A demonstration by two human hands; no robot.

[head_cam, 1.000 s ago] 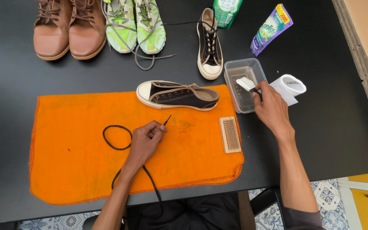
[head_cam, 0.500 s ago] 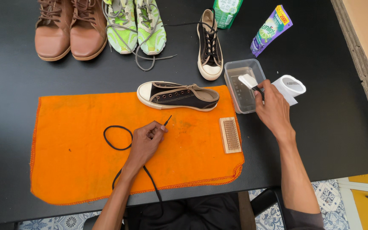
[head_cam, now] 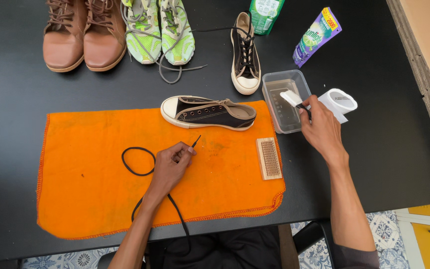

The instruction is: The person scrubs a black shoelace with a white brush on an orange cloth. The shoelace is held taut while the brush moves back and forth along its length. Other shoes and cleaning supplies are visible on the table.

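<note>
left hand point(head_cam: 169, 167): fingers curled, pinching, palm down
right hand point(head_cam: 321, 128): arm extended forward, fingers closed in a grip

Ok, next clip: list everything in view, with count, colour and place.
Leather boots: two, brown, top left.
Mesh running shoes: two, green, beside boots.
Canvas sneakers: two, black; one upright, one lying on cloth.
Cloth: one, orange, table centre.
Wooden brush: one, cloth's right edge.
Plastic tub: one, clear.
Pouches: green, purple.
White roll: one.
Left hand: pinches black shoelace.
Right hand: holds small white brush over tub.
</note>
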